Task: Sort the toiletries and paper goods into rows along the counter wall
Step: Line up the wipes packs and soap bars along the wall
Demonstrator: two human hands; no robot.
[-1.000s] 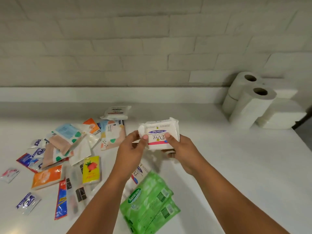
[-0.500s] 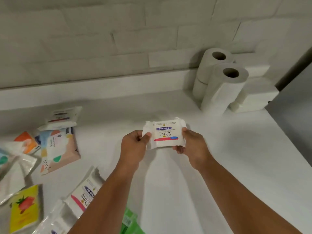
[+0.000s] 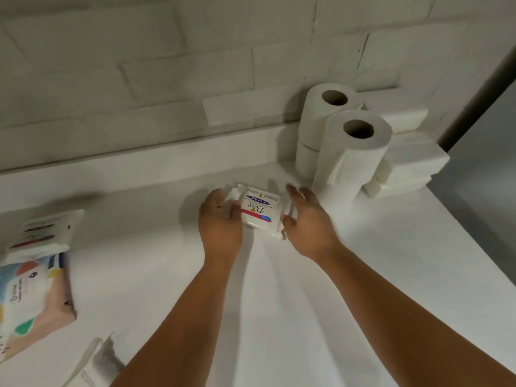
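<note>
Spreading white below the brick wall [image 3: 167, 65], the tabletop [image 3: 405, 275] leaves bare room before the upright paper rolls [image 3: 351, 163]. The white Dove pack [image 3: 259, 216], label inverted, sits just left of the rolls: the left hand [image 3: 220, 227] pinches its crimped end, and the right hand [image 3: 307, 227] lies spread against the other end.

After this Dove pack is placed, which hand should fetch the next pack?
Left, probably: the left hand, holding the Dove pack, is nearer the loose packs; the open right hand sits by the paper rolls.
</note>
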